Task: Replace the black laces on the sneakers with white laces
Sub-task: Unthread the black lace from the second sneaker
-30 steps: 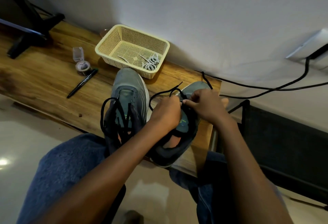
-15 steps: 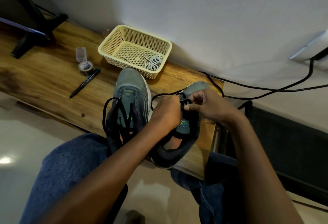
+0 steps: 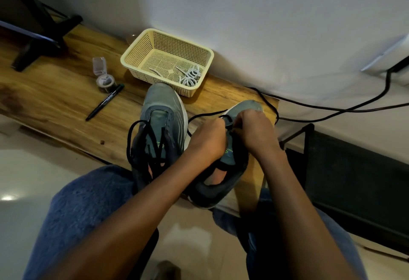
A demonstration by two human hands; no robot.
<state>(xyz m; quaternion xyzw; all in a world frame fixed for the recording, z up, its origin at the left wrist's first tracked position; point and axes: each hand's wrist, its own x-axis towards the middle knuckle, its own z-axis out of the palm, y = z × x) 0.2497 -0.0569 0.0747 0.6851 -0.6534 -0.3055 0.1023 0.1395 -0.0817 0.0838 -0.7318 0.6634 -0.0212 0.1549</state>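
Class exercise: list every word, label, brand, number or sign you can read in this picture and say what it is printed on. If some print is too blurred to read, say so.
No text can be read in full.
Right sneaker tongue: yellow-green logo and lettering, partly hidden by the left hand, too small and blurred to quote.
Left sneaker tongue: yellow-green mark, mostly behind the black laces, unreadable.
Pen, basket, small jar: no print visible.

A wooden bench stands against a white wall on a glossy pale floor.

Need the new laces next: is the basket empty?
Not empty: white laces lie coiled inside the cream plastic mesh basket.
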